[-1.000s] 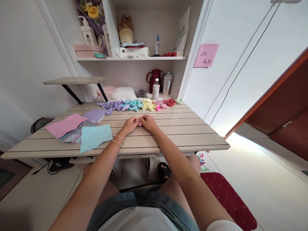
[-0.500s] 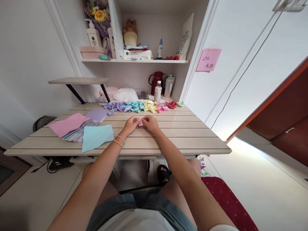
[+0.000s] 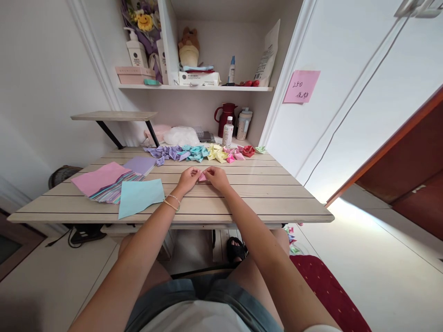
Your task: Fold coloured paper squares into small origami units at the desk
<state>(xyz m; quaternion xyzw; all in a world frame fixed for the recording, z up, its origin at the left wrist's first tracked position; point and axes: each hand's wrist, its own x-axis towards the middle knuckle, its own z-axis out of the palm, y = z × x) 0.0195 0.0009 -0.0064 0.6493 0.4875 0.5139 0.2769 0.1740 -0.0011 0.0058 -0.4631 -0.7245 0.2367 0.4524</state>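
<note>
A small piece of folded pink paper (image 3: 202, 177) is pinched between my two hands, low over the middle of the slatted table (image 3: 263, 198). My left hand (image 3: 189, 179) grips its left side with fingertips closed. On the other side, my right hand (image 3: 216, 177) holds it between thumb and fingers. My fingers cover much of the paper, so its exact folds are hidden. Just beyond my hands runs a row of folded paper pieces: purple (image 3: 167, 153), blue (image 3: 194, 153), yellow (image 3: 217, 153), pink (image 3: 234, 155) and red (image 3: 248, 151).
Left of my arms lie a fanned stack of coloured paper (image 3: 116, 189), a light blue sheet (image 3: 141, 198) and purple sheets (image 3: 140, 164). Behind the row stand a clear bottle (image 3: 227, 133), a red jug (image 3: 226, 117) and a tumbler (image 3: 244, 124). A small raised shelf (image 3: 114, 115) overhangs the back left.
Both hands stay in nearly the same place, still pinching the pink paper. The whole view has shifted very slightly.
</note>
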